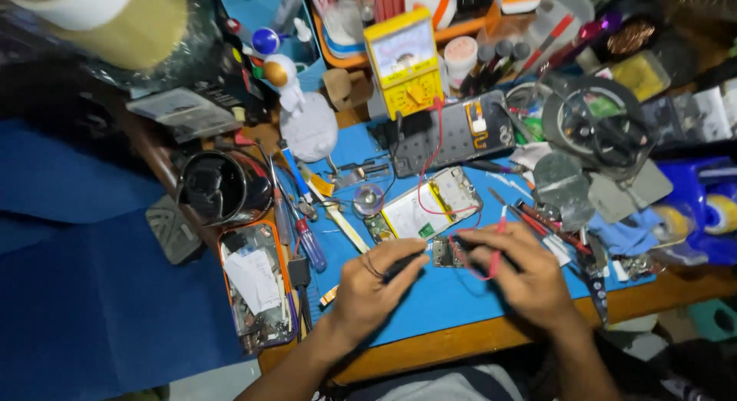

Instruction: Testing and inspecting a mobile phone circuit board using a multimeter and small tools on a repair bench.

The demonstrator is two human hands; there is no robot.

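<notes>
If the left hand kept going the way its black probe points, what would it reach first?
Probably the small circuit board just past the left hand and its black probe; depth is hard to judge.

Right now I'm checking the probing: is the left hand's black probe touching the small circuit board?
Cannot tell. In the head view the black probe in the left hand points at the small circuit board, but fingers hide its tip.

One yellow multimeter [403, 62], two opened phones [431, 204], one small circuit board [443, 252], one red-handled screwdriver [307, 240], two probes [399, 267].
</notes>
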